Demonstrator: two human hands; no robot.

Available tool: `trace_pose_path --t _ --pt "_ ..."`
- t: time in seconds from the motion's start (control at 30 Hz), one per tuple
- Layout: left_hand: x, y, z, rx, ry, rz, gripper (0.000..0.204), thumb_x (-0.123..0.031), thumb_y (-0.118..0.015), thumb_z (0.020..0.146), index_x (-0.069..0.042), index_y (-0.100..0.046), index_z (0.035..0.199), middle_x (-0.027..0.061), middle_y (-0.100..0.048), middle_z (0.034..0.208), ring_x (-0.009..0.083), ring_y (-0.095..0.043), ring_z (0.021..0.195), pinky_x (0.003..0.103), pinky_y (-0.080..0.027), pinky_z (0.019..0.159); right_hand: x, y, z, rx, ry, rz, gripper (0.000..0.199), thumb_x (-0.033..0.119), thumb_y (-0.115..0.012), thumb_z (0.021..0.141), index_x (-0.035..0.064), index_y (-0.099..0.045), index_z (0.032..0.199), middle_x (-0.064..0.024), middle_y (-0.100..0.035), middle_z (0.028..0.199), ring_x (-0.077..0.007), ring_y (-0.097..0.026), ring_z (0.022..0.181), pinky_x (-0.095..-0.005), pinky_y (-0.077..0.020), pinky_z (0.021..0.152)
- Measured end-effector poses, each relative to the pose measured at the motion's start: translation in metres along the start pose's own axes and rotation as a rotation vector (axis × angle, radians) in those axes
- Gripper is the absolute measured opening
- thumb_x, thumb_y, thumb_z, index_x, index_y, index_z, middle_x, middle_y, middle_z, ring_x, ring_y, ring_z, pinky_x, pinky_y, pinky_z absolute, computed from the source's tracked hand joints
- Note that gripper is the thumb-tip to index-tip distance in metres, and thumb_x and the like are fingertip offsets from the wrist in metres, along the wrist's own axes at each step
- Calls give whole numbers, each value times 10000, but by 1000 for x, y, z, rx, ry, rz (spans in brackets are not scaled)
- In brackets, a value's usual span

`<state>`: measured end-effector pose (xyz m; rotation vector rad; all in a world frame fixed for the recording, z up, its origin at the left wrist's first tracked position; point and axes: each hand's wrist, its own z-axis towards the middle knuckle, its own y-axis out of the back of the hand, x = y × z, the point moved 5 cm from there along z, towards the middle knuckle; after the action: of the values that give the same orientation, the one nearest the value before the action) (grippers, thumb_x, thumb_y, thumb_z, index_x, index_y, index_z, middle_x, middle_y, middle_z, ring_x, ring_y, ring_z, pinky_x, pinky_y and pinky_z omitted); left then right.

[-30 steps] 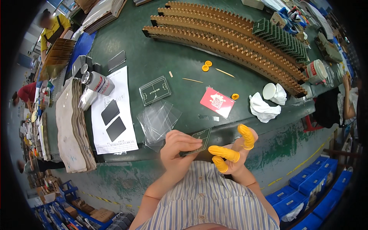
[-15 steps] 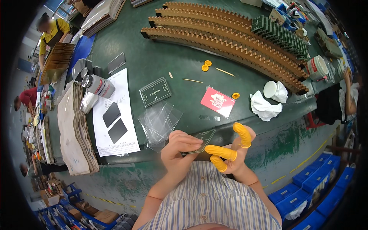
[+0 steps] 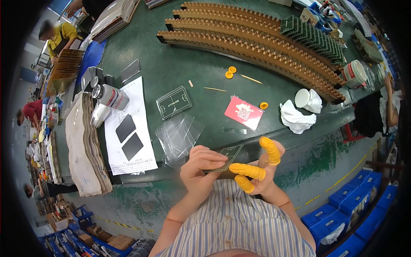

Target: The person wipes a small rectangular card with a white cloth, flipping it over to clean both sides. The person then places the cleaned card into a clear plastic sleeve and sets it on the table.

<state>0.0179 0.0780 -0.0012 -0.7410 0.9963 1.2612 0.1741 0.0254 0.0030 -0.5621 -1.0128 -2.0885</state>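
Note:
My left hand (image 3: 200, 166) pinches a dark green card (image 3: 231, 153) with white pitch-like lines, tilted above the table's near edge. My right hand (image 3: 262, 169) wears yellow finger cots on several fingers. Those fingers are spread; two point at the card's right edge, and whether they touch it I cannot tell. Beyond my left hand lie clear plastic sleeves (image 3: 180, 138) and a similar green card (image 3: 174, 103). A red-and-white card (image 3: 243, 113) rests past my right hand, with a loose yellow finger cot (image 3: 263, 105) beside it.
Long brown slotted racks (image 3: 239, 40) cross the back; green cards (image 3: 312, 38) stand in one. Wooden sticks (image 3: 215, 89), white cloths (image 3: 296, 117) and a white tub (image 3: 354, 73) lie right. A paper sheet (image 3: 143, 159) with black cards, a bottle (image 3: 110, 96) and stacked boards (image 3: 83, 150) are left.
My hands and the card have hardly moved. At the far upper left, a person in yellow has shifted posture, and another person's hand and dark sleeve have come into view.

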Motion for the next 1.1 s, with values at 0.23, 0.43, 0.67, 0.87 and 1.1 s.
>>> trace_pose_path --t 0.23,0.43,0.67,0.87,1.1 --pt "1 0 0 7 -9 -5 202 96 -702 644 -55 -590 718 84 -678 813 203 -627 795 357 -405 820 0 -1 4 19 42 3 270 366 -696 743 249 -726 984 -113 -440 1256 -293 -330 1122 -382 -334 926" --pt "4 0 -2 2 4 -55 170 70 -709 666 -54 -609 725 80 -685 829 196 -629 808 361 -400 831 -2 0 2 -5 39 16 277 372 -696 742 242 -725 986 -132 -425 1282 -294 -305 1148 -396 -323 938" --pt "7 0 -3 3 12 -83 154 55 -708 665 -56 -661 761 66 -695 870 183 -626 838 356 -393 842 -2 4 -1 0 52 -50 261 323 -710 721 225 -712 963 -146 -410 1277 -275 -315 1121 -379 -333 886" --pt "-4 -2 2 26 -82 76 161 40 -740 647 -53 -632 723 74 -677 813 200 -622 771 335 -398 787 -6 8 -12 -158 -25 -61 583 372 -731 665 110 -519 1140 -109 -349 1117 -252 -360 979 -363 -327 789" --pt "-11 -2 3 49 -131 185 178 30 -749 637 -70 -657 753 45 -684 818 176 -621 770 320 -390 791 -14 7 -20 -181 19 -156 526 396 -686 715 110 -524 1125 -135 -360 1075 -299 -349 992 -408 -315 802"
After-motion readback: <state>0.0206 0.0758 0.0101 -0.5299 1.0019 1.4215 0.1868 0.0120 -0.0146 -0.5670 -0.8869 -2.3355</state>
